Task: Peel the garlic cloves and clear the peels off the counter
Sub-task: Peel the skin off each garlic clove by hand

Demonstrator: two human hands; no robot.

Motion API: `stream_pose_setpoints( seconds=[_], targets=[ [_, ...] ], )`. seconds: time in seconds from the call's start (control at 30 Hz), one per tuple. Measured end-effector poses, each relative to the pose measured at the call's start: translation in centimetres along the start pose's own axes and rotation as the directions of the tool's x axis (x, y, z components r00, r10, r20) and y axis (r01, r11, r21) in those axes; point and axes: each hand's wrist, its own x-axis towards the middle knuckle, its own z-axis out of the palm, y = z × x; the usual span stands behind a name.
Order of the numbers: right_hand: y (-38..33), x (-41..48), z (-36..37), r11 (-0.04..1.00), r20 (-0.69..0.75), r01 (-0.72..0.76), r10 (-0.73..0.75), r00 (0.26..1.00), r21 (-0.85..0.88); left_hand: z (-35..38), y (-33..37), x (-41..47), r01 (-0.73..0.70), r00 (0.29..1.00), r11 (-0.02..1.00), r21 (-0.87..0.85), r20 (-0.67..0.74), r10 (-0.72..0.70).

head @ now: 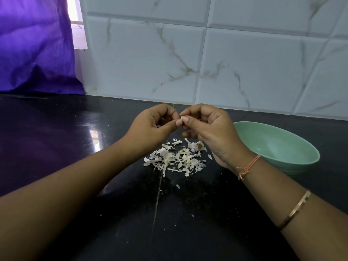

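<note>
1. Risk: the garlic clove (182,117) is small and held only at the fingertips. If the skin tears free suddenly it could pop out, drop into the peel pile (176,159) and get lost among similar pale scraps.
2. Risk: the peels are light and flaky. A sleeve-less forearm sweeping low over the pile, or a draught, would likely scatter them across the dark surface (56,147). A few stray flecks already lie in front of the pile, toward the camera.
3. Risk: the green bowl (273,143) sits right of the pile, just beside the right wrist. A wide elbow move could nudge it. What it holds I cannot tell.
4. Risk: the garlic root stub (198,146) at the pile's back-right edge looks much like peel, and some lumps in the pile may be unpeeled cloves. Clearing everything in one sweep could bin them.
5. Left hand (150,127): raised above and behind the pile, thumb and forefinger tips pinching the clove's left end, other fingers curled in.
6. Right hand (211,132): mirrors it from the other side, thumb and forefinger nipping the clove's right end, thumbnail at the skin. Remaining fingers are tucked under. Thread band and bangle are on that arm.
7. Both forearms angle inward over the surface; the fingertips meet directly above the pile's far side.
8. Judgement: peeling is mid-way, clearing not yet started.
</note>
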Motion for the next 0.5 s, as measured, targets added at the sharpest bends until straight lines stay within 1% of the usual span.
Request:
stream_pose_setpoints(
  seconds=[0.07,0.13,0.23,0.3,0.4,0.47,0.5],
  targets=[
    [0.02,0.02,0.04,1.000,-0.005,-0.005,0.005,1.000,0.000,0.05,0.15,-0.07,0.030,0.999,0.999,-0.030,0.015,-0.030],
    [0.01,0.06,0.08,1.000,-0.008,-0.010,0.010,1.000,0.006,0.08,0.27,-0.11,0.090,0.996,0.988,-0.126,0.035,-0.086],
    [-0.06,0.10,0.11,1.000,-0.016,-0.017,0.017,1.000,0.022,0.06,0.31,-0.01,0.222,0.975,0.920,-0.324,0.071,-0.210],
    [-0.12,0.10,0.14,0.998,-0.033,-0.037,0.038,0.999,0.042,0.03,0.30,0.04,0.247,0.969,0.895,-0.370,0.072,-0.237],
    [-0.21,0.17,0.16,0.987,-0.046,-0.086,0.092,0.995,0.134,0.12,0.24,0.00,0.174,0.985,0.921,-0.348,0.053,-0.166],
    [-0.33,0.27,0.07,0.967,-0.046,-0.127,0.140,0.989,0.223,0.12,0.13,-0.04,0.068,0.997,0.966,-0.250,0.059,-0.055],
    [-0.41,0.31,0.00,0.954,-0.040,-0.147,0.163,0.986,0.260,0.08,0.07,-0.04,-0.004,0.998,0.985,-0.170,0.063,0.015]
  ],
)
